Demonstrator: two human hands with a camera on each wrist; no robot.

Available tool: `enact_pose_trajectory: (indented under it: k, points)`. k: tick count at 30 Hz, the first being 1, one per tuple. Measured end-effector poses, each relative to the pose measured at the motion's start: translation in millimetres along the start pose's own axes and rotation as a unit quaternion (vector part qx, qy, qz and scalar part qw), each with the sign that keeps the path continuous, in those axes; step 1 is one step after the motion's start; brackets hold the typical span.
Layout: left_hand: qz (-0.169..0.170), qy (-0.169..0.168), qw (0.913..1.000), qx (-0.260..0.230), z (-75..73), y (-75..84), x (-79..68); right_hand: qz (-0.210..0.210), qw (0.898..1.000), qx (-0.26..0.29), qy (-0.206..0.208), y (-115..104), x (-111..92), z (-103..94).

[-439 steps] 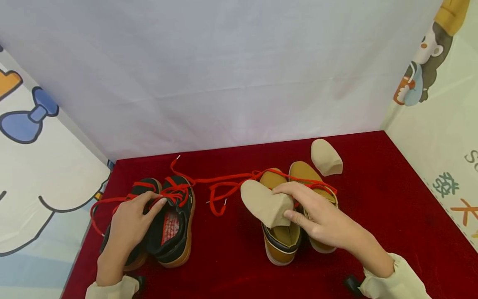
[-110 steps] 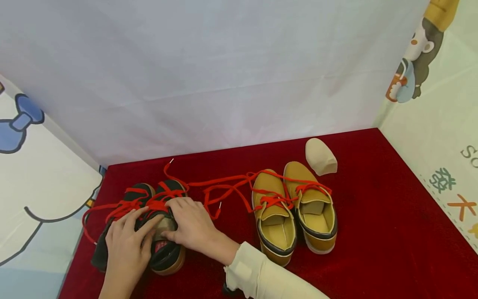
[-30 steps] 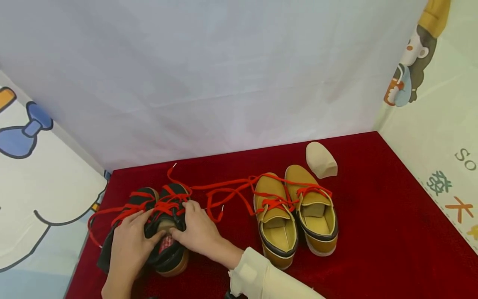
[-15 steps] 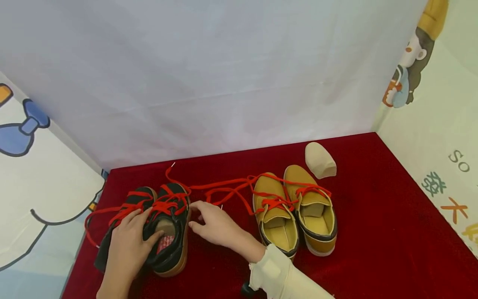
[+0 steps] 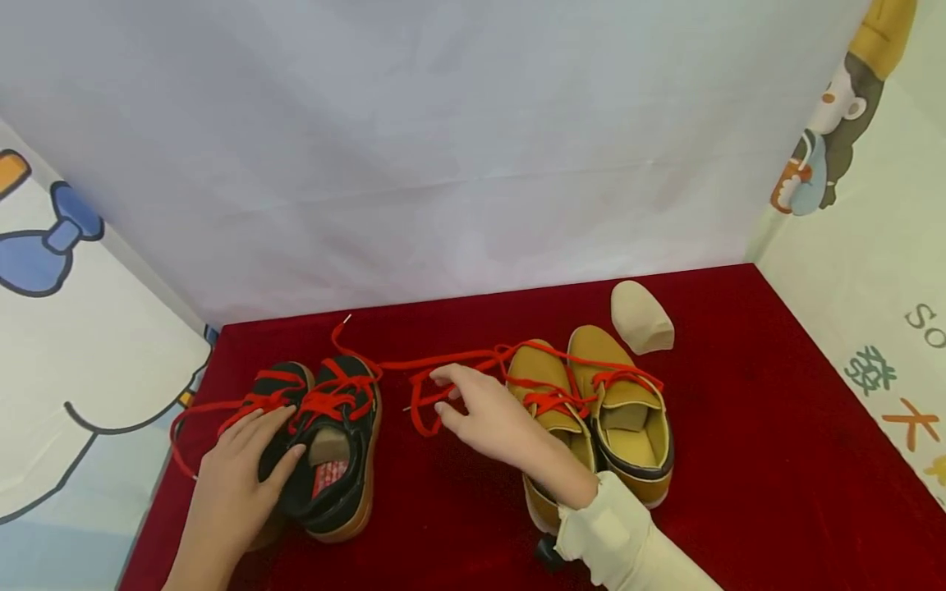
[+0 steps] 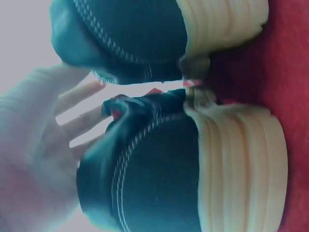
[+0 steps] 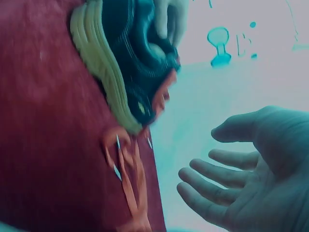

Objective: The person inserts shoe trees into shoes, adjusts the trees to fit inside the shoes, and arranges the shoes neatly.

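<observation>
In the head view, my left hand (image 5: 240, 476) lies over the left black shoe (image 5: 279, 373), thumb extended toward the collar of the right black shoe (image 5: 362, 492). Its fingers look loose in the left wrist view, above the two heels. Inside the right black shoe's opening sits a beige shoe filler (image 5: 328, 446), its front hidden under the tongue. My right hand (image 5: 498, 414) hovers with relaxed, parted fingers over the loose red laces (image 5: 424, 414), partly covering the nearer tan shoe (image 5: 538, 361). In the right wrist view its palm holds nothing.
A second tan shoe (image 5: 654, 480) stands beside the first, red laces across both. Behind it lies another beige shoe filler (image 5: 639, 316). The red cloth (image 5: 732, 394) ends at a white backdrop (image 5: 458, 164), with printed sheets on both sides.
Earlier my right hand held a beige filler over a tan shoe, then both hands worked at the right black shoe's opening. Since then the right hand has let go and moved right.
</observation>
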State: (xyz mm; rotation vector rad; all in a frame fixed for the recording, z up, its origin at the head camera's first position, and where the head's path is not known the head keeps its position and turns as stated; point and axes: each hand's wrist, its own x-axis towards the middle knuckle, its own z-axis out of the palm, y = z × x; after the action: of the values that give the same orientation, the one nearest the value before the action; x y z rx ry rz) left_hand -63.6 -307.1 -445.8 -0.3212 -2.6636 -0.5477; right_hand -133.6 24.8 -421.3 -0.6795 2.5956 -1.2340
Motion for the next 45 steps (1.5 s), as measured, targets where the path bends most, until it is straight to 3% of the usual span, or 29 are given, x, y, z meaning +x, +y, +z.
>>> enact_pose_trajectory:
  k: [7, 12, 17, 26, 36, 45]
  points:
    - [-0.017, 0.021, 0.9993, -0.027, -12.9, -9.5, -9.2, 0.013, 0.999, -0.019, 0.028, 24, -6, -36.9]
    - [-0.005, 0.043, 0.9982, -0.041, -12.6, -17.2, -9.5, 0.029, 0.998, -0.043, 0.036, 37, -12, -57.8]
    - [0.014, 0.072, 0.9965, -0.042, -9.7, -23.4, -9.3, 0.047, 0.997, -0.053, 0.044, 54, -21, -71.9]
    - [0.028, 0.089, 0.9949, -0.036, -10.8, -31.9, -11.0, 0.039, 0.991, -0.095, 0.083, 73, -31, -93.1]
    - [-0.003, 0.039, 0.9992, -0.013, -10.7, -40.4, -10.0, 0.061, 0.989, -0.1, 0.087, 95, -41, -120.1]
    - [-0.062, -0.055, 0.9966, -0.001, -16.6, -46.8, -4.4, 0.056, 0.984, -0.129, 0.107, 119, -45, -137.6]
